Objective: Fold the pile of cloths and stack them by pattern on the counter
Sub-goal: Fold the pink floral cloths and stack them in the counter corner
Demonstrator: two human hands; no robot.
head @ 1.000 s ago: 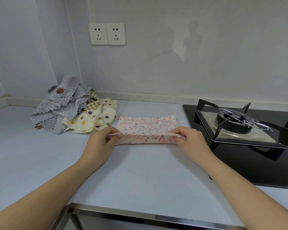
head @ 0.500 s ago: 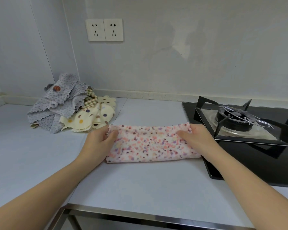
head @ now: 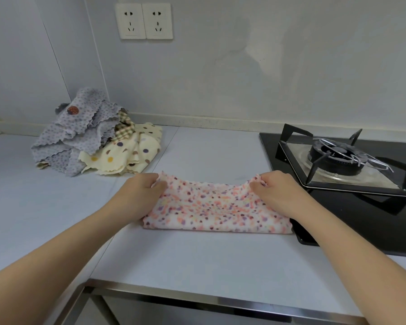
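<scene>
Pink-speckled cloth [head: 217, 207] lies across the middle of the bench [head: 197, 259] in the head view, the only view there is. It looks doubled into a long band, with its near edge flat on the surface and its right end just beside the black hob [head: 394, 233].

The left hand [head: 138, 195] pinches the far left corner of the band, fingers curled round the fabric. The right hand [head: 277, 193] pinches the far right corner in the same way. Both corners are raised a little off the bench and the far edge sags between them.

At the back left sits the pile [head: 92, 146], well apart from the hands. It is a loose heap of a grey dotted cloth [head: 63, 146], a checked cloth [head: 124, 131] and a cream spotted cloth [head: 127, 156]. No finished stack shows anywhere on the bench.

The step in hand appears to be a fold on the first cloth, so the task looks barely begun. The next move probably calls for:
- carrying both held corners together so the edges meet squarely
- pressing the fold flat
- setting the cloth down clear of the hob to start its pattern's stack
</scene>
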